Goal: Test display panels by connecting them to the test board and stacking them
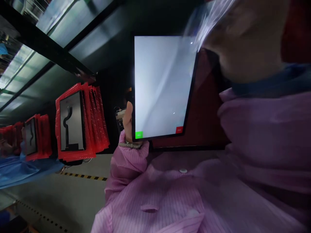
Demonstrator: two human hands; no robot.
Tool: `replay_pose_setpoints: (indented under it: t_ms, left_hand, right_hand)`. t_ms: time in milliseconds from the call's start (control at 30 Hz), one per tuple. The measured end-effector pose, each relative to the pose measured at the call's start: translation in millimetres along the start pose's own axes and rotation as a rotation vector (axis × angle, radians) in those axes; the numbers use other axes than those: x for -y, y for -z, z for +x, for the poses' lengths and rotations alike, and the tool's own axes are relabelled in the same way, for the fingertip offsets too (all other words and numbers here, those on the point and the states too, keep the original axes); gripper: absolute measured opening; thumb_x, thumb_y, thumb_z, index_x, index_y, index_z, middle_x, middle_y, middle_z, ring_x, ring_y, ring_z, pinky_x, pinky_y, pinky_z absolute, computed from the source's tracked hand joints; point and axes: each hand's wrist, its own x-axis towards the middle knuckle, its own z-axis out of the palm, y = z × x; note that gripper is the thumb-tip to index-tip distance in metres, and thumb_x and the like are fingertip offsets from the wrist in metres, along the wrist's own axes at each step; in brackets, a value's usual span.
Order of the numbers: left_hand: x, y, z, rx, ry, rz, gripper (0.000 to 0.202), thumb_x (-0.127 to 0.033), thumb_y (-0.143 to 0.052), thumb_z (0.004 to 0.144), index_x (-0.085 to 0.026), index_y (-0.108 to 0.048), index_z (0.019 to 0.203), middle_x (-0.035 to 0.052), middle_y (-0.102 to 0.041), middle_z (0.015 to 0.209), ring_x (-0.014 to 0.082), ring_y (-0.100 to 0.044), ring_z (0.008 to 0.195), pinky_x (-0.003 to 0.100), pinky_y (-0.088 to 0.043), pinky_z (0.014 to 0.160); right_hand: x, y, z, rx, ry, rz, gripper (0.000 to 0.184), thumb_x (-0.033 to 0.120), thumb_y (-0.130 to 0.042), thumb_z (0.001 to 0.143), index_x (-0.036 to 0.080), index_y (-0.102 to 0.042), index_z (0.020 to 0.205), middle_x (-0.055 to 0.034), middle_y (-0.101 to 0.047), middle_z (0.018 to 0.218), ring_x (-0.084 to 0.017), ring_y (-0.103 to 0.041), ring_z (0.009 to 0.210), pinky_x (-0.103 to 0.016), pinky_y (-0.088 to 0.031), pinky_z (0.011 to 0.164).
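Note:
A lit display panel point(162, 87) with a white screen stands in front of me, with a green box in its lower left corner and a red box at lower right. My left hand point(128, 119) grips its left edge, thumb in sight and the other fingers hidden behind it. On the upper right, my right hand point(243, 42) is smeared by motion, closed on a clear plastic film point(211, 19). The film trails down to the panel's upper right corner; how far it still touches the screen is unclear. A small circuit board point(119, 118) shows beside my left hand.
Red bubble-wrap sleeves point(97, 119) stand stacked at left, a grey-backed panel point(71, 121) leaning on them. Farther left is a similar red stack point(43, 137) near a person in blue point(29, 168). A dark red mat point(209, 113) lies behind the lit panel.

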Motion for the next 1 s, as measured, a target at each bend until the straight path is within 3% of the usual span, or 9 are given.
replay_pose_setpoints:
  t_ms: [133, 233, 400, 533, 633, 767, 833, 933, 1000]
  left_hand:
    - [-4.8, -4.2, -7.0, 0.055, 0.037, 0.006, 0.064, -0.081, -0.071, 0.066, -0.026, -0.076, 0.097, 0.007, -0.08, 0.108, 0.0371, -0.067, 0.126, 0.047, -0.063, 0.096]
    - [-3.3, -3.4, -11.4, 0.046, 0.086, 0.027, 0.063, -0.081, -0.069, 0.065, -0.027, -0.074, 0.096, 0.0072, -0.08, 0.105, 0.0386, -0.066, 0.128, 0.05, -0.062, 0.098]
    - [6.3, -16.4, -20.4, 0.105, 0.03, 0.043, 0.047, -0.048, -0.076, 0.069, -0.024, -0.074, 0.11, 0.0029, -0.078, 0.122, 0.0383, -0.057, 0.141, 0.05, -0.054, 0.114]
    - [27.1, -38.5, -15.1, 0.387, -0.204, 0.148, 0.064, -0.033, -0.074, 0.079, -0.037, -0.06, 0.141, -0.0155, -0.05, 0.16, 0.0252, -0.03, 0.16, 0.041, -0.022, 0.136]
    - [35.6, -50.7, -13.7, 0.437, -0.381, 0.415, 0.062, -0.038, -0.068, 0.093, -0.045, -0.047, 0.151, -0.0194, -0.039, 0.166, 0.0222, -0.023, 0.163, 0.038, -0.027, 0.135]
    - [28.9, -43.5, -29.8, 0.433, -0.595, 0.783, 0.049, -0.048, -0.043, 0.107, -0.041, -0.043, 0.156, -0.0053, -0.046, 0.164, 0.0219, -0.038, 0.157, 0.038, -0.047, 0.123]
    - [28.2, -24.6, -40.6, 0.306, -0.754, 0.9, 0.044, -0.046, -0.035, 0.11, -0.033, -0.054, 0.147, 0.005, -0.06, 0.15, 0.0228, -0.053, 0.145, 0.04, -0.053, 0.114]
    - [40.3, 17.0, -49.4, -0.187, -1.008, 1.221, 0.029, -0.033, -0.046, 0.107, -0.021, -0.069, 0.12, 0.0114, -0.065, 0.118, 0.0226, -0.062, 0.114, 0.04, -0.055, 0.101]
    - [53.4, 43.9, -49.1, -0.413, -1.023, 1.496, 0.028, -0.029, -0.049, 0.105, -0.017, -0.07, 0.119, 0.0142, -0.061, 0.116, 0.0243, -0.059, 0.108, 0.043, -0.054, 0.097]
  right_hand:
    - [-8.8, -7.9, 3.8, -0.057, 0.088, -0.289, 0.021, 0.024, -0.079, 0.089, 0.012, -0.077, 0.106, -0.0129, -0.059, 0.144, -0.021, -0.048, 0.144, -0.043, -0.028, 0.129]
    - [-17.2, -9.2, 5.3, -0.11, 0.128, -0.396, 0.036, 0.038, -0.072, 0.096, 0.013, -0.074, 0.123, -0.0135, -0.057, 0.147, -0.023, -0.045, 0.146, -0.043, -0.028, 0.129]
    - [-36.8, -11.8, 2.7, 0.091, 0.165, 0.09, 0.061, 0.059, -0.034, 0.109, 0.016, -0.064, 0.14, -0.0073, -0.073, 0.12, -0.013, -0.069, 0.113, -0.033, -0.052, 0.097]
    - [-42.2, -13.4, 3.6, 0.264, 0.044, 0.455, 0.072, 0.092, -0.046, 0.085, 0.03, -0.078, 0.104, -0.0044, -0.075, 0.105, -0.022, -0.071, 0.108, -0.039, -0.053, 0.094]
    - [-33.9, -9.2, 1.9, 0.2, 0.005, 0.428, 0.053, 0.08, -0.062, 0.084, 0.028, -0.074, 0.085, -0.006, -0.075, 0.103, -0.025, -0.07, 0.104, -0.043, -0.052, 0.097]
    - [-21.6, -2.3, -3.7, 0.166, -0.065, 0.298, 0.025, 0.051, -0.068, 0.087, 0.029, -0.065, 0.076, -0.0051, -0.076, 0.109, -0.025, -0.071, 0.109, -0.043, -0.051, 0.1]
    - [-18.5, -0.8, -5.8, 0.165, -0.087, 0.298, 0.024, 0.05, -0.068, 0.087, 0.03, -0.062, 0.074, -0.0054, -0.076, 0.11, -0.027, -0.071, 0.112, -0.045, -0.051, 0.1]
    - [-15.6, -0.2, -7.7, 0.165, -0.112, 0.285, 0.021, 0.047, -0.066, 0.088, 0.031, -0.063, 0.075, -0.0056, -0.076, 0.113, -0.028, -0.07, 0.114, -0.045, -0.051, 0.101]
    - [-14.0, 0.3, -8.3, 0.173, -0.132, 0.267, 0.021, 0.046, -0.066, 0.088, 0.031, -0.063, 0.075, -0.0046, -0.076, 0.115, -0.027, -0.07, 0.114, -0.044, -0.052, 0.099]
